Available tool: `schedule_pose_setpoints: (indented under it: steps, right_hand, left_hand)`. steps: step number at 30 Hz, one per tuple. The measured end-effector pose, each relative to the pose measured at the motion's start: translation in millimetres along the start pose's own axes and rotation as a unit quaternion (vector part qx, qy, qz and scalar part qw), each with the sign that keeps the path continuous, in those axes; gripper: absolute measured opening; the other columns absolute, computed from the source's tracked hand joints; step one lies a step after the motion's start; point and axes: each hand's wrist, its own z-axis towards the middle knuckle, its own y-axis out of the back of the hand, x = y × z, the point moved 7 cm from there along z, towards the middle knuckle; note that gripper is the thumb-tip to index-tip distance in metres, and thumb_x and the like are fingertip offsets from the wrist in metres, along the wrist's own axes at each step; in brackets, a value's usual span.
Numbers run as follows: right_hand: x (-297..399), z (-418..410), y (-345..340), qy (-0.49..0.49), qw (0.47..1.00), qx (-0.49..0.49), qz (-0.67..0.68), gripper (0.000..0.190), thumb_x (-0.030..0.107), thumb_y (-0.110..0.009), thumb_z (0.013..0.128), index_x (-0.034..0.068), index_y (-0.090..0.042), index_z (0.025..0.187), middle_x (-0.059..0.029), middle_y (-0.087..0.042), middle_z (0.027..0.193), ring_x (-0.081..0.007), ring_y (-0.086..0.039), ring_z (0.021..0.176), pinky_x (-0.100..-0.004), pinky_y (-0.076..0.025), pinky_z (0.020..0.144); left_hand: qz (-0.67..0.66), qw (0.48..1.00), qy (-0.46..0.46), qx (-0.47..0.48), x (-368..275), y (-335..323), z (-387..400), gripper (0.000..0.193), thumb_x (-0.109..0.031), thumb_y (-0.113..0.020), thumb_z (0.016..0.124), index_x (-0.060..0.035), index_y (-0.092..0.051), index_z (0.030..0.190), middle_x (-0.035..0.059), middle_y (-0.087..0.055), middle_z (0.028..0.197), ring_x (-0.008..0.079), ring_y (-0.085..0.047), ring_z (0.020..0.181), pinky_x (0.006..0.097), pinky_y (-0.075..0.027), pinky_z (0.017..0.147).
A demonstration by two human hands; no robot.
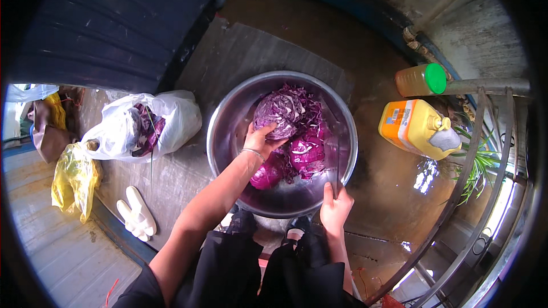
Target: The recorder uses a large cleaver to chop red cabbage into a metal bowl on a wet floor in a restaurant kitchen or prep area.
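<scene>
A round stainless steel basin [352,141] stands on the floor before me, holding red cabbages and shreds. My left hand [260,139] grips a cut red cabbage [278,113], its layered face showing, in the upper middle of the basin. My right hand [337,205], at the basin's lower right rim, is closed around the handle of a broad-bladed metal kitchen tool [332,154], which points away from me inside the basin; its exact kind is unclear. Shredded red cabbage [314,111] lies beyond the held piece. Two more cabbages, one at the right [308,152] and one nearer me [269,173], rest below it.
Left of the basin lie a white plastic bag [180,115] with cabbage leaves, a yellow bag [72,182] and white gloves [138,214]. A yellow jug [409,126], a green-lidded jar [415,80] and a metal rack [464,167] are at right, by wet floor.
</scene>
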Motion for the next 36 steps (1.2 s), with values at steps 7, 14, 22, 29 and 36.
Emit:
schedule_pose_setpoints:
  steps: [7, 14, 22, 29, 36]
  right_hand:
    - [25.6, 14.1, -3.0, 0.148, 0.967, 0.009, -0.208, 0.041, 0.006, -0.062, 0.075, 0.005, -0.058, 0.115, -0.0178, -0.062, 0.068, -0.0335, -0.063, 0.059, -0.0416, -0.050, 0.055]
    - [78.1, -15.6, -33.6, 0.206, 0.970, 0.095, -0.085, 0.043, 0.004, -0.062, 0.073, 0.009, -0.061, 0.115, -0.0171, -0.058, 0.062, -0.0321, -0.060, 0.054, -0.0414, -0.046, 0.051]
    - [79.6, -9.6, -39.9, 0.288, 0.929, 0.080, -0.218, 0.060, 0.003, -0.061, 0.061, 0.010, -0.057, 0.121, -0.0113, -0.054, 0.058, -0.0308, -0.056, 0.051, -0.0416, -0.048, 0.050]
    - [107.2, -23.4, -41.7, 0.324, 0.927, 0.118, -0.148, 0.058, 0.002, -0.061, 0.059, 0.012, -0.059, 0.117, -0.0150, -0.060, 0.063, -0.0315, -0.061, 0.055, -0.0443, -0.049, 0.052]
    - [76.5, -4.5, -48.3, 0.238, 0.946, 0.132, -0.174, 0.046, 0.005, -0.062, 0.067, 0.010, -0.061, 0.113, -0.0162, -0.059, 0.059, -0.0338, -0.060, 0.052, -0.0440, -0.048, 0.050]
  left_hand:
    - [0.029, 0.995, 0.065, 0.076, -30.7, 10.8, -88.9, 0.046, -0.006, -0.062, 0.080, -0.0087, -0.044, 0.122, 0.0113, -0.057, 0.114, 0.0300, -0.058, 0.102, 0.0514, -0.050, 0.084]
    - [0.010, 0.998, 0.011, 0.057, -51.9, 45.7, -110.0, 0.034, -0.004, -0.058, 0.082, -0.0074, -0.051, 0.116, 0.0113, -0.060, 0.107, 0.0282, -0.059, 0.100, 0.0514, -0.051, 0.083]
    - [0.023, 0.996, 0.056, 0.072, -50.5, 41.0, -146.8, 0.039, -0.026, -0.044, 0.093, -0.0045, -0.047, 0.126, 0.0147, -0.055, 0.120, 0.0303, -0.055, 0.108, 0.0457, -0.047, 0.093]
    - [-0.170, 0.973, 0.077, 0.132, -41.9, 77.9, -119.4, 0.042, -0.015, -0.058, 0.085, -0.0065, -0.047, 0.125, 0.0126, -0.057, 0.118, 0.0284, -0.059, 0.102, 0.0456, -0.051, 0.085]
    - [0.028, 0.995, 0.081, 0.055, -58.8, 63.2, -134.4, 0.039, -0.020, -0.055, 0.086, -0.0036, -0.049, 0.122, 0.0133, -0.059, 0.114, 0.0278, -0.057, 0.105, 0.0450, -0.047, 0.092]
